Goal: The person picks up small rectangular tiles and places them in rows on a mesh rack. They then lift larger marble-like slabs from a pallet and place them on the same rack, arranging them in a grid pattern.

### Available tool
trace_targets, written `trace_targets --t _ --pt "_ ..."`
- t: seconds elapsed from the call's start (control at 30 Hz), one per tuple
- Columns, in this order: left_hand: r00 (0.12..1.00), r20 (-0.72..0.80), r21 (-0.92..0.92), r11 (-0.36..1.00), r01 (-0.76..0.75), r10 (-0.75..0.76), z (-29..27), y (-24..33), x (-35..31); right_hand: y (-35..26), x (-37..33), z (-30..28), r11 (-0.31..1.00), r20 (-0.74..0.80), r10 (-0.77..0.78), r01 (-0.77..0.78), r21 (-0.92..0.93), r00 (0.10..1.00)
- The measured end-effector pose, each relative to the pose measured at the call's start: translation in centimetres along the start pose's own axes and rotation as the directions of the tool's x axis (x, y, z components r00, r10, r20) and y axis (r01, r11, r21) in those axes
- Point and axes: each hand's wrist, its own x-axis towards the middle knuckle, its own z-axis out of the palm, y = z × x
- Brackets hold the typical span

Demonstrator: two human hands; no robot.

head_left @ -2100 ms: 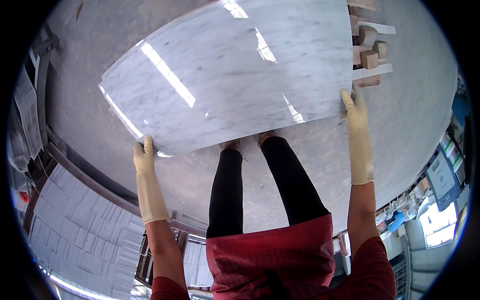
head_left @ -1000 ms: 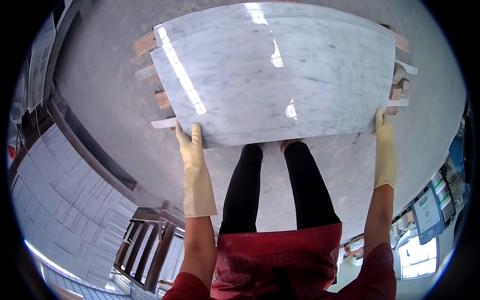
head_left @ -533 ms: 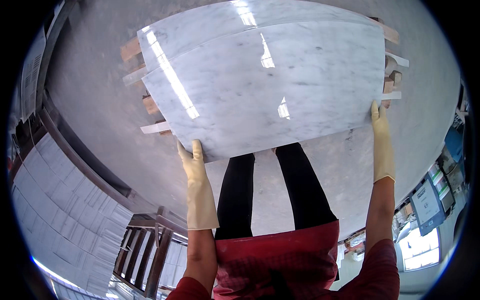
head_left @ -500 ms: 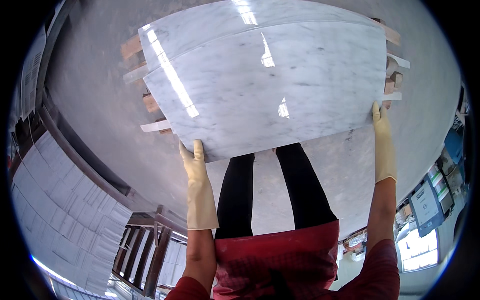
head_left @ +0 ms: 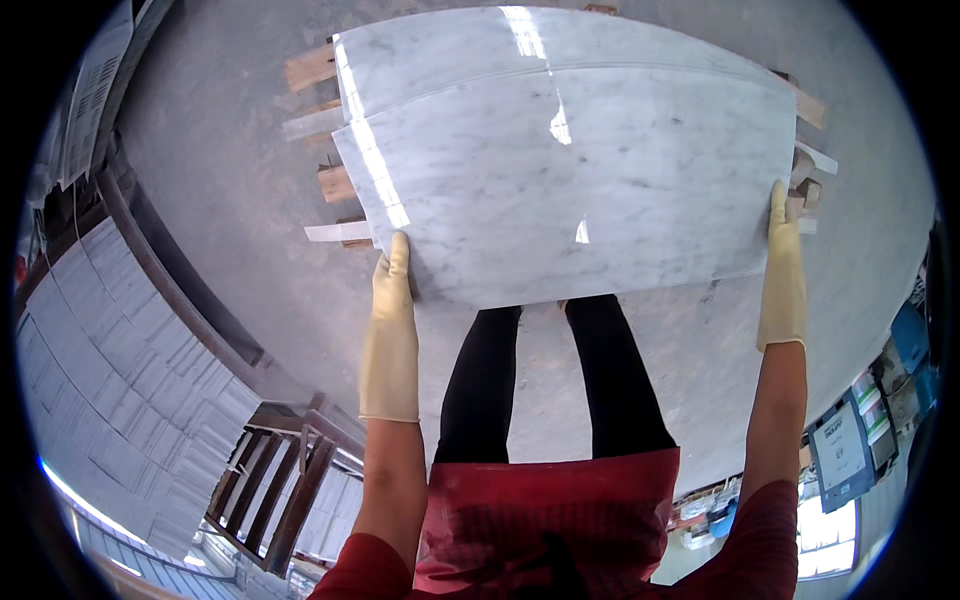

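Head view: near one o'clock, a glossy, grey-veined white marble-patterned slab (head_left: 600,190) overlaps a similar white slab (head_left: 430,60) toward twelve. Your cream-gloved left hand (head_left: 394,280) at its eight o'clock and cream-gloved right hand (head_left: 784,235) at three grip opposite sides, presumably balancing the weight.

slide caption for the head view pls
Left hand and right hand, both gloved, hold a veined slab overlapping a second slab.

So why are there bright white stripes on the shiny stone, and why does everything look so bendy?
In the head view, the stripes look like light bouncing off the shiny stone; in that same head view, the wide fisheye lens bends straight edges and the corners go black; also in the head view, the window at lower right is washed out white.
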Motion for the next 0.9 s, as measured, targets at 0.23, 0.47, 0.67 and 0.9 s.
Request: trace_targets --t 0.23,0.47,0.67,0.9 --pt "0.997 -0.080 0.068 0.998 -0.015 0.020 0.0 -0.4 0.4 1.7 1.6 -0.4 0.996 -0.019 -0.059 0.057 -0.069 0.998" --pt "0.969 -0.204 0.134 0.977 0.167 -0.138 0.4 4.3 -8.4 0.1 -1.4 -2.9 0.979 -0.082 -0.173 0.161 -0.128 0.982" --pt "0.939 -0.206 0.048 0.955 0.292 -0.277 -2.3 8.6 -14.9 -7.4 -5.7 -9.3 0.931 -0.007 0.209 -0.202 -0.305 0.978" --pt "0.907 -0.222 0.010 0.929 0.370 -0.359 -15.5 9.3 -27.1 -8.0 -21.1 -16.4 0.920 0.176 0.091 -0.015 -0.392 0.980"
